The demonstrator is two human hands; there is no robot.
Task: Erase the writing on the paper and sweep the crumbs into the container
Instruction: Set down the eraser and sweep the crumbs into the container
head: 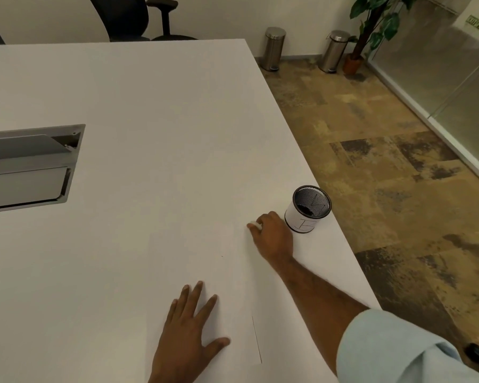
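A white sheet of paper (205, 250) lies on the white table, hard to tell from it; its right edge shows as a thin dark line. My left hand (190, 327) presses flat on the paper's near part, fingers spread. My right hand (271, 236) rests at the paper's far right corner and pinches a small white eraser (253, 225) against the surface. Just right of that hand stands the container (307, 211), a black mesh cup wrapped in white paper marked with a drawn letter. One tiny dark speck (222, 256) lies on the sheet; no writing is visible.
The table's right edge (343, 244) runs close past the container. A grey cable hatch (31, 167) is set in the table at the left. On the floor beyond stand two steel bins (273, 48), a potted plant (371, 29) and an office chair (133, 17).
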